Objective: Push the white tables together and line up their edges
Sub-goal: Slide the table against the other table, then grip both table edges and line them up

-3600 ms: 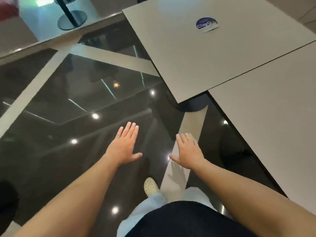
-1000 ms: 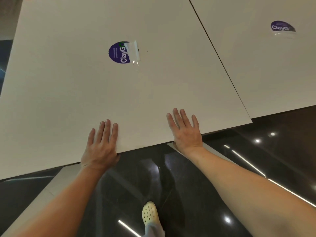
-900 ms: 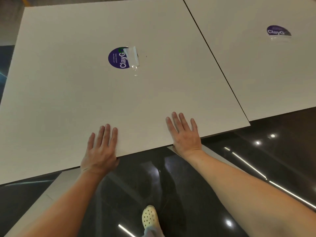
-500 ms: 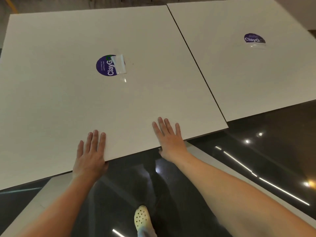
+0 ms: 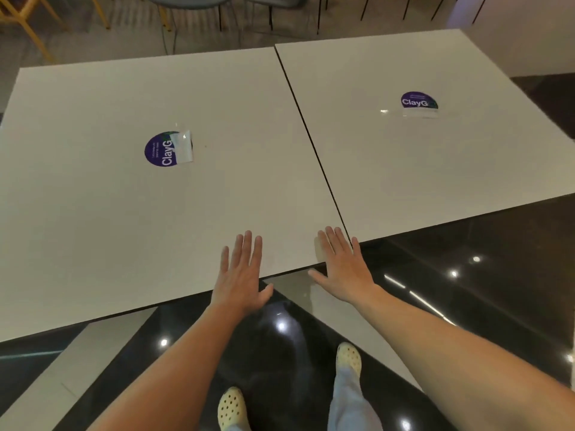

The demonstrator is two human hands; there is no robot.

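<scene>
Two square white tables stand side by side with only a thin dark seam between them. The left table (image 5: 93,228) carries a purple round sticker (image 5: 168,148); the right table (image 5: 435,163) has one (image 5: 419,102) too. The left table's near edge sticks out a little closer to me than the right table's. My left hand (image 5: 241,275) lies flat, fingers spread, on the left table's near edge. My right hand (image 5: 343,264) rests flat at that table's near right corner, beside the seam. Neither hand holds anything.
The floor is glossy black with pale stripes (image 5: 46,384) and light reflections. My feet in pale clogs (image 5: 231,409) stand just before the tables. Chairs with yellow legs (image 5: 28,23) and dark legs (image 5: 217,14) stand beyond the far edges.
I have stepped up to the tables since the oldest frame. Over the last second both hands slid right along the left table's near edge, toward its right corner; the view has pulled back.
</scene>
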